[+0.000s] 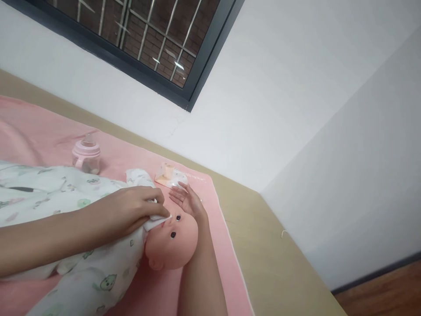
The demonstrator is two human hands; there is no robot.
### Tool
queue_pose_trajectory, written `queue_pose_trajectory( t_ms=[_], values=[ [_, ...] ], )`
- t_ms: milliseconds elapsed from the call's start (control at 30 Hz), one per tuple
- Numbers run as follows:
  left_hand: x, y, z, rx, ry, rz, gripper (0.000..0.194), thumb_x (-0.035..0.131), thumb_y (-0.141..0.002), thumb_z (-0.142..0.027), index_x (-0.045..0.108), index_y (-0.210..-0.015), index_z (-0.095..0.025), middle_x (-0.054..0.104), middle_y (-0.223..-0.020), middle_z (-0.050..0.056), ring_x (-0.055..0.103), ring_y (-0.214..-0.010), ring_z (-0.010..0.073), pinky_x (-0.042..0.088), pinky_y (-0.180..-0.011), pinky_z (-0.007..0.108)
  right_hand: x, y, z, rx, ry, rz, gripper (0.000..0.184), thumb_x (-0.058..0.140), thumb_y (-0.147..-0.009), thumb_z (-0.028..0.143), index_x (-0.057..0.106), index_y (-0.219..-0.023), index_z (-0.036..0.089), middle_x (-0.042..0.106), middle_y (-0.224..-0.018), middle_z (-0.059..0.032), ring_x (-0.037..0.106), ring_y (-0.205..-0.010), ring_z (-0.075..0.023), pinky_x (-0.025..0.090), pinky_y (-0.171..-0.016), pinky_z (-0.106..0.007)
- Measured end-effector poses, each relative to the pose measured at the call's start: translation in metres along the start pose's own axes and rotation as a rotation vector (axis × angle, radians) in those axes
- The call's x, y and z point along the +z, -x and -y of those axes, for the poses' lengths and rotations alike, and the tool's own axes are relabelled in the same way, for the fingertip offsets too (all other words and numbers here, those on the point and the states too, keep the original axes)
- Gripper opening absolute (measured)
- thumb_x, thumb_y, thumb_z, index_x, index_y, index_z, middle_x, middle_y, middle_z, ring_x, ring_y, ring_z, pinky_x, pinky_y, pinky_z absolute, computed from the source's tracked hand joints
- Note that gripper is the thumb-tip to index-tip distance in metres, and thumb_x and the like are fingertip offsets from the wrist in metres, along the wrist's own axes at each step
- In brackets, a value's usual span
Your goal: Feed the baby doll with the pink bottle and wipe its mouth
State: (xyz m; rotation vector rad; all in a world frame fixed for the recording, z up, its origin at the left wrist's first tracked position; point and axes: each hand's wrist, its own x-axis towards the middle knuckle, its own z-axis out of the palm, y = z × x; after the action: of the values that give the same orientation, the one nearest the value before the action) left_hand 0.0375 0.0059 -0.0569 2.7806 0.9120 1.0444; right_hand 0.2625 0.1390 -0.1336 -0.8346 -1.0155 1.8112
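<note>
A baby doll (171,243) in a white printed sleepsuit (82,272) lies on a pink mat (226,259), head toward the right. My left hand (131,210) reaches in from the left, its fingers pinched on a small white wipe (161,220) pressed to the doll's mouth and nose. My right hand (187,202) comes up from the bottom edge and rests against the top of the doll's head, palm facing the head and fingers stretched apart.
A pink baby bottle (86,154) stands on the mat behind the doll. A small pack of wipes (169,175) lies near the mat's far corner. The tan surface (272,254) under the mat ends at white walls; a dark-framed window (197,74) is above.
</note>
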Motion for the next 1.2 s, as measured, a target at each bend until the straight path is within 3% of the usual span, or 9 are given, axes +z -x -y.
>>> queue_pose_trajectory(
  t_ms=[267, 533, 733, 933, 1200],
  values=[
    [-0.003, -0.001, 0.000, -0.066, -0.015, 0.055, 0.044, 0.029, -0.086, -0.012, 0.069, -0.100, -0.024, 0.061, -0.092, 0.005, 0.056, -0.078, 0.0161, 0.040, -0.068, 0.024, -0.001, -0.001, 0.000, -0.005, 0.000, 0.005, 0.036, 0.050, -0.089, 0.041, 0.053, -0.116, 0.017, 0.066, -0.106, -0.0091, 0.066, -0.094, -0.0197, 0.043, -0.102, -0.042],
    [-0.035, -0.008, -0.014, -0.238, 0.223, 0.157, 0.028, 0.042, -0.085, -0.020, 0.068, -0.094, -0.028, 0.069, -0.096, -0.004, 0.062, -0.086, 0.0158, 0.044, -0.075, 0.019, 0.001, 0.001, 0.000, -0.010, 0.003, 0.007, 0.036, 0.050, -0.089, 0.041, 0.054, -0.115, 0.016, 0.066, -0.105, -0.0096, 0.066, -0.095, -0.0200, 0.042, -0.103, -0.043],
    [-0.038, -0.010, -0.020, -0.285, 0.187, 0.235, 0.028, 0.043, -0.080, -0.019, 0.069, -0.088, -0.027, 0.069, -0.090, -0.004, 0.062, -0.080, 0.0158, 0.042, -0.069, 0.020, 0.002, 0.002, 0.001, -0.008, 0.007, 0.003, 0.035, 0.048, -0.090, 0.040, 0.054, -0.115, 0.017, 0.066, -0.106, -0.0092, 0.066, -0.094, -0.0194, 0.042, -0.103, -0.042],
    [-0.031, -0.009, -0.016, -0.240, 0.196, 0.286, 0.029, 0.045, -0.074, -0.014, 0.069, -0.084, -0.027, 0.066, -0.086, -0.004, 0.060, -0.078, 0.0142, 0.039, -0.068, 0.019, -0.001, 0.000, 0.000, -0.007, 0.014, 0.007, 0.037, 0.051, -0.088, 0.041, 0.054, -0.116, 0.017, 0.066, -0.107, -0.0092, 0.066, -0.096, -0.0201, 0.042, -0.103, -0.043],
    [-0.022, -0.003, -0.007, -0.129, 0.124, 0.242, 0.037, 0.041, -0.071, -0.008, 0.069, -0.085, -0.028, 0.062, -0.082, 0.000, 0.058, -0.073, 0.0157, 0.038, -0.065, 0.023, -0.001, -0.001, 0.000, -0.008, 0.018, 0.008, 0.037, 0.052, -0.087, 0.043, 0.054, -0.115, 0.017, 0.066, -0.107, -0.0095, 0.066, -0.096, -0.0203, 0.043, -0.102, -0.043]
  ],
)
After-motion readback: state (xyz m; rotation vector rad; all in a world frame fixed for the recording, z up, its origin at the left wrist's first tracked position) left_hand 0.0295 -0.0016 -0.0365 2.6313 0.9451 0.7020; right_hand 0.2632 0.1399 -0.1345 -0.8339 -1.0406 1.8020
